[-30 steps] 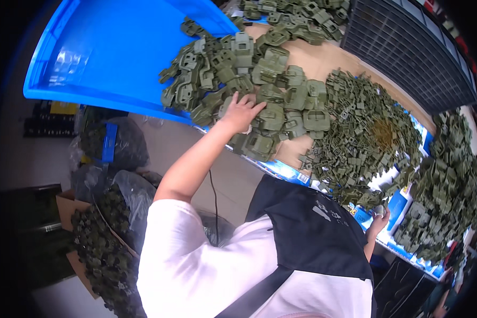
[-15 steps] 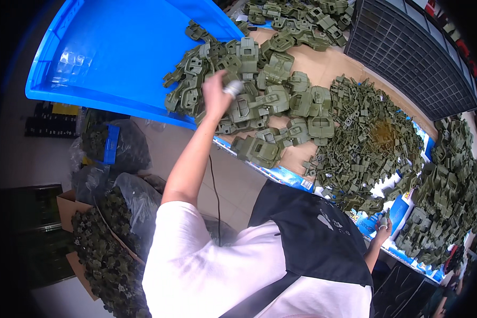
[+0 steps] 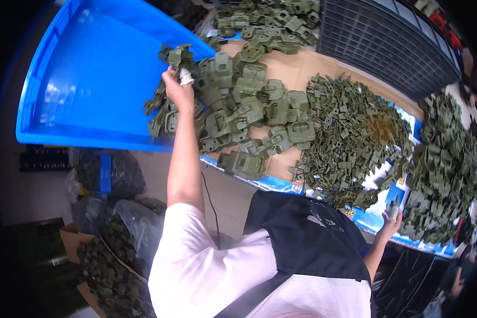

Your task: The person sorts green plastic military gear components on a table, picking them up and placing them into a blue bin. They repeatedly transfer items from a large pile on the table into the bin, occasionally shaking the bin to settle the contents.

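My left hand (image 3: pixel 180 94), with white wrapping on a finger, reaches over the far left of the table beside the blue bin. Its fingers close at the lower edge of an olive-green moulded plastic part (image 3: pixel 179 55); where they meet it is partly hidden. Around it lies a heap of larger green vehicle-body-like parts (image 3: pixel 238 114). At the right front table edge, my right hand (image 3: pixel 391 223) holds a small grey-green plastic part (image 3: pixel 394 203) between its fingers, and white wrapping shows there too. Near it is a heap of small green parts (image 3: pixel 350 138).
The blue bin (image 3: pixel 100 79) stands at the far left. A black grid crate (image 3: pixel 381 47) rises at the back right. More green parts (image 3: pixel 445 169) are piled on the right and at the back (image 3: pixel 270 21). Bags and a carton (image 3: pixel 71 238) of dark pieces sit lower left.
My left hand has moved farther out and left over the heap, toward the bin's edge. My right hand stays by the front edge with its small part. The whole view has shifted.
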The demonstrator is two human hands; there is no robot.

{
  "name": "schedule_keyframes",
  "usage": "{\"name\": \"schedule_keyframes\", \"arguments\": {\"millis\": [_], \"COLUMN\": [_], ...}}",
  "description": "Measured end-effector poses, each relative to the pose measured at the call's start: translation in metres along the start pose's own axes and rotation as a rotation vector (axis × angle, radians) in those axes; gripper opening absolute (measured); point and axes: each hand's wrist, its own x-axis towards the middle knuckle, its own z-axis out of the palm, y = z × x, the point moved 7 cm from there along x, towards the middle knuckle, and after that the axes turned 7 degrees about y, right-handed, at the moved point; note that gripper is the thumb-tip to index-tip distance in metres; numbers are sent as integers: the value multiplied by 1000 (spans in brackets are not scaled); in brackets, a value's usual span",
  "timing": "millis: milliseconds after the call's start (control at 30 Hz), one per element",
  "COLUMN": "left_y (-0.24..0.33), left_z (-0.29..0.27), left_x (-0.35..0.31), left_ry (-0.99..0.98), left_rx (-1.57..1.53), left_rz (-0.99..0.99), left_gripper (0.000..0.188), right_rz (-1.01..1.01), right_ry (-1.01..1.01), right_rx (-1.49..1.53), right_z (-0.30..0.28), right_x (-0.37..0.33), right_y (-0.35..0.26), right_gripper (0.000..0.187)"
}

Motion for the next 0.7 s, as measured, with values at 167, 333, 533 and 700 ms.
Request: {"name": "schedule_keyframes", "arguments": {"millis": [167,333,533,700], "left_y": [111,238,303,301], "left_z": [16,28,14,6], "left_x": [-43,-167,-256,-274], "left_ry": [-405,-1044,-1648,-1928], "left_rx": [-583,-819,-1006,-703], "left_rz": [-470,-735,-1047,-1008], "left_gripper": [25,26,64,59], "right_rz": [-372,-1252,-1091,-1020], "right_ry": [-363,-453,-643,-723], "right_rx": [-57,-295,-717,-790], "right_z": [104,175,171,156], "right_x": [-78,-155,-142,-141], "right_y": [-153,-265,-226,-204], "right_gripper": [26,32,45,36]}}
